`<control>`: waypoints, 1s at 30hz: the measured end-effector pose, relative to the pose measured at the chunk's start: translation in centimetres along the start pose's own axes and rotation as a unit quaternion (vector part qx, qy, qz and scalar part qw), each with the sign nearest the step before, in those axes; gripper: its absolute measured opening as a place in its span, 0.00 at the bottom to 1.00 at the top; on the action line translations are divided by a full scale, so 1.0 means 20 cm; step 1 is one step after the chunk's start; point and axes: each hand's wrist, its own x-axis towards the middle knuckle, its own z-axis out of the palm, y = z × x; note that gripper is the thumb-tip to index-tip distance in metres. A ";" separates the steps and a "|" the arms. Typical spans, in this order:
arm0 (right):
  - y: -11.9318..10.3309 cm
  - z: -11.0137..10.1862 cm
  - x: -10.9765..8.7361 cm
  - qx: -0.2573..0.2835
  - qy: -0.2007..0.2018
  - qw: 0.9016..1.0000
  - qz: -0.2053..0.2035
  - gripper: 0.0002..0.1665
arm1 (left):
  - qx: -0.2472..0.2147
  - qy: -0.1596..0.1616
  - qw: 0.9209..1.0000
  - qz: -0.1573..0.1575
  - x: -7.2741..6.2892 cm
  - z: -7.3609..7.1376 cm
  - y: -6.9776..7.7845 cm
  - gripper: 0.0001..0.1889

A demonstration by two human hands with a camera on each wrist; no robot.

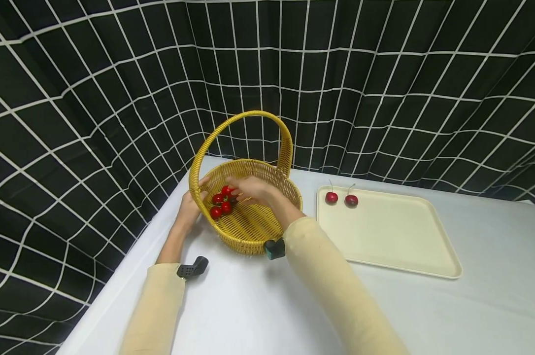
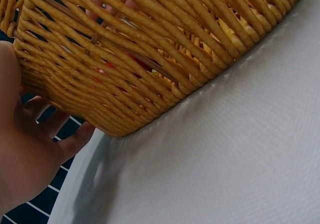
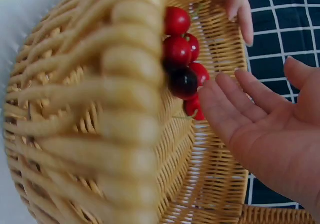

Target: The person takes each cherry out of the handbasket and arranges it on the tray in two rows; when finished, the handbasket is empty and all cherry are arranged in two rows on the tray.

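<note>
Yellow wicker basket is set on the white surface, its tall handle arched over the top. Basket's left rim is gripped by the left hand: part of the hand is hooked over to the inside, other fingers are spread behind the outer wall. Right hand is held inside the basket, fingers extended and released, nothing grasped; fingertips are placed right at a dark cherry, contact cannot be told. Red cherries are bunched up with it at the left inside of the basket, beside the left hand. Two stemmed cherries are laid near the far left corner of a cream tray, stems pointing away from the person; tray is placed just right of the basket, not touching. Forearms are covered by cream sleeves, dark devices worn at both wrists. Surface is backed by black cloth with a white grid, also hung along the left
</note>
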 end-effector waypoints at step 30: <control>0.11 0.11 0.11 -0.138 -0.002 0.990 0.006 0.29 | -0.002 0.001 1.000 0.000 0.00 0.01 0.01 0.24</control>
